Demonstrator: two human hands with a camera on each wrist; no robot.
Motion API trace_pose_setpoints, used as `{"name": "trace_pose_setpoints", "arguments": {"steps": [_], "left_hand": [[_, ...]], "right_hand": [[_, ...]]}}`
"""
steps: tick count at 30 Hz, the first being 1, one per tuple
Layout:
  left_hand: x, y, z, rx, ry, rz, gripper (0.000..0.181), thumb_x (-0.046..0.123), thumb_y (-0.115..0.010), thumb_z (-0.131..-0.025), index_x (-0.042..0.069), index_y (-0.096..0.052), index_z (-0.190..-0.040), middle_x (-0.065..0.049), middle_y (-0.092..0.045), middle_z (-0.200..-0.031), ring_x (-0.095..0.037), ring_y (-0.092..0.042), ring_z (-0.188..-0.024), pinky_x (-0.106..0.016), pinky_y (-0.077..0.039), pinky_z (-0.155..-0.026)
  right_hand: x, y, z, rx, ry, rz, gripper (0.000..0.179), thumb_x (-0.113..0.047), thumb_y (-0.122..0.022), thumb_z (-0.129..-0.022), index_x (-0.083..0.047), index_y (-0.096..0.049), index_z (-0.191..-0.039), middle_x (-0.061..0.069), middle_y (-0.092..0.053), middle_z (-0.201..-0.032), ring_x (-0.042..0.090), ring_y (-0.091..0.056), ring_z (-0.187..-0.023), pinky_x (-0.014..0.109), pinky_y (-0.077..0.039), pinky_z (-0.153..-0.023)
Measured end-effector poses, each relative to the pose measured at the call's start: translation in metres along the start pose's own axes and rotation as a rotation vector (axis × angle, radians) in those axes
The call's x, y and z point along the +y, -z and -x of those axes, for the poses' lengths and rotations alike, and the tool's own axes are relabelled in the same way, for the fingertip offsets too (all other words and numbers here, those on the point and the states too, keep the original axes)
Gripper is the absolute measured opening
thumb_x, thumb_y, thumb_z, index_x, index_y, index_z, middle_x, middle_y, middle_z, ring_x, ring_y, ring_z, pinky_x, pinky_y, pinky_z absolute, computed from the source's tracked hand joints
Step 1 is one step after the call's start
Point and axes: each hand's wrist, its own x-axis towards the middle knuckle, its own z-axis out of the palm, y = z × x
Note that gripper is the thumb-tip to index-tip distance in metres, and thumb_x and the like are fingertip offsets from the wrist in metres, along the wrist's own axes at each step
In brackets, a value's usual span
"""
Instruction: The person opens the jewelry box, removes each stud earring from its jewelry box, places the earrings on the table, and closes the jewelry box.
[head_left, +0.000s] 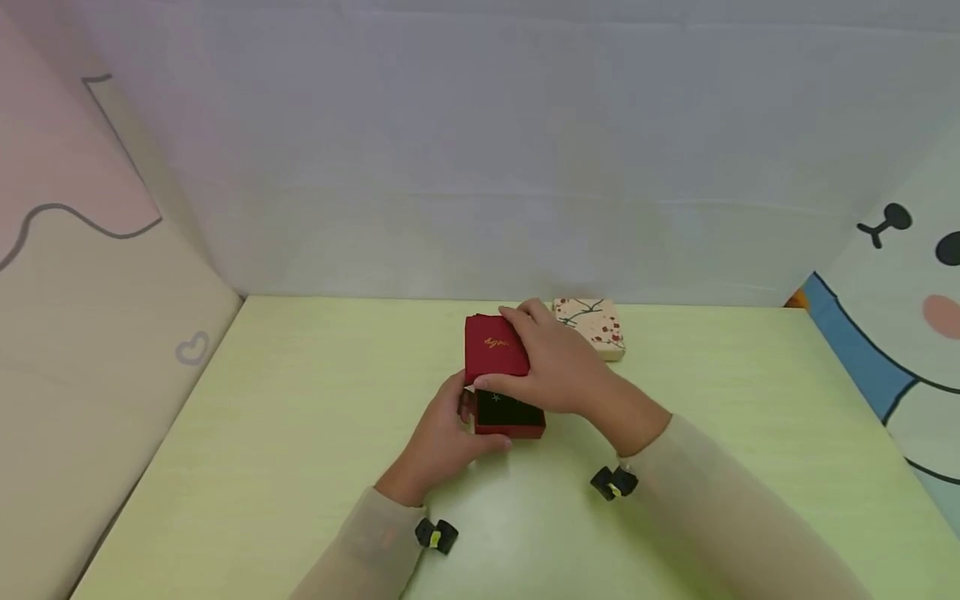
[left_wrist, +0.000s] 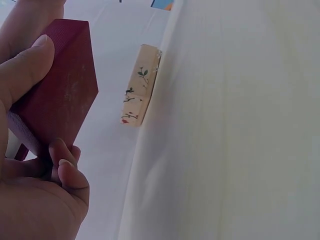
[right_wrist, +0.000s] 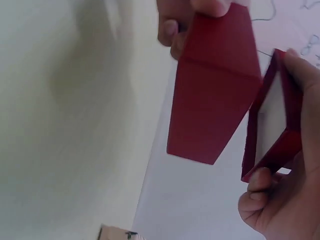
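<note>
My left hand (head_left: 448,432) grips a small red jewelry box base (head_left: 517,432), its thumb along the near side and its fingers round the left end. A black insert (head_left: 517,410) with a small silvery star shape fills the base. In my right hand (head_left: 564,367) is the red lid (head_left: 493,346) with gold lettering, above and behind the base. From the right wrist view, the lid (right_wrist: 287,120) shows its white inside, apart from the base (right_wrist: 215,100). The left wrist view shows the base's underside (left_wrist: 75,95) raised off the table.
A cream box with a floral branch pattern (head_left: 600,327) lies on the pale yellow-green table (head_left: 337,375), behind the right hand, near the back edge. A white cloth wall (head_left: 480,167) stands behind the table, and printed cloths hang at both sides.
</note>
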Motion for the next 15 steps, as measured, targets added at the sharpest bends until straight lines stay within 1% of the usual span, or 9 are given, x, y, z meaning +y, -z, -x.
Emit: {"name": "trace_pose_setpoints", "arguments": {"steps": [5,9,15], "left_hand": [[0.002,0.000,0.000,0.004,0.022,0.020,0.091,0.027,-0.094,-0.076,0.013,-0.043,-0.150,-0.004,-0.054,-0.111,-0.023,-0.052,-0.097,-0.036,-0.048,-0.077],[0.003,0.000,0.000,0.012,0.048,0.043,0.097,0.026,-0.095,-0.075,0.013,-0.040,-0.154,-0.004,-0.054,-0.113,-0.024,-0.052,-0.099,-0.039,-0.048,-0.080],[0.002,0.000,0.000,0.011,0.069,0.054,0.097,0.026,-0.095,-0.075,0.013,-0.040,-0.154,-0.004,-0.056,-0.115,-0.024,-0.053,-0.102,-0.042,-0.048,-0.085]], "right_hand": [[0.004,0.007,-0.012,0.004,0.015,0.065,0.094,-0.074,-0.062,-0.086,-0.009,-0.044,-0.151,0.007,-0.049,-0.133,0.020,-0.060,-0.090,0.038,-0.055,-0.073],[0.010,0.012,-0.023,-0.012,0.012,0.094,0.094,-0.075,-0.062,-0.085,-0.009,-0.045,-0.150,0.007,-0.049,-0.133,0.020,-0.060,-0.091,0.037,-0.055,-0.075],[0.021,0.016,-0.035,-0.018,-0.023,0.104,0.097,-0.078,-0.062,-0.083,-0.010,-0.044,-0.150,0.005,-0.047,-0.135,0.019,-0.059,-0.092,0.036,-0.055,-0.075]]}}
